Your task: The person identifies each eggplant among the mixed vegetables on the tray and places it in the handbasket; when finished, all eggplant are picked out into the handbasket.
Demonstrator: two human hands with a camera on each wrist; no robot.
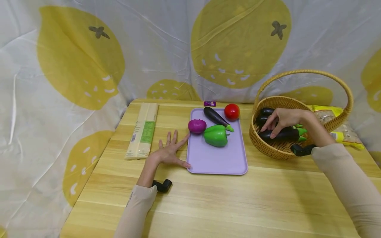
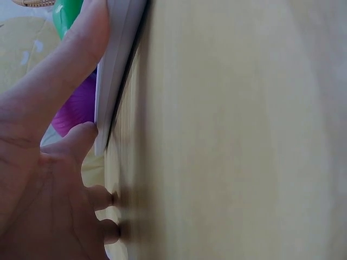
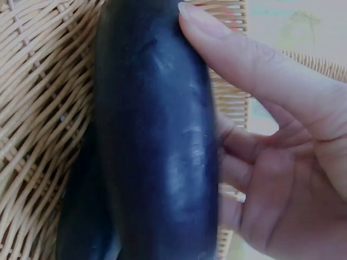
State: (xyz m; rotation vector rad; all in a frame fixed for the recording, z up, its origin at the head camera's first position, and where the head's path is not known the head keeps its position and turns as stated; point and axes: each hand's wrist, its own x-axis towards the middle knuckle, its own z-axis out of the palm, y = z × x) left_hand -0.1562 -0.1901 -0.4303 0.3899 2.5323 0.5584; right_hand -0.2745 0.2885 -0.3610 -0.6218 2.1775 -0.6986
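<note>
My right hand reaches into a wicker basket and holds a dark eggplant between thumb and fingers. In the right wrist view, the thumb presses one side of that eggplant, with the other fingers beside it. More eggplants lie behind it in the basket. My left hand spreads its fingers at the left edge of a lilac tray, thumb and index finger touching the rim. On the tray are a purple onion, a green bell pepper, a small eggplant and a red tomato.
A flat pack of noodles lies left of the tray. Behind the tray sits a small purple packet. The basket's tall handle arches over it, and a yellow bag lies at its right. A lemon-print curtain hangs behind the table.
</note>
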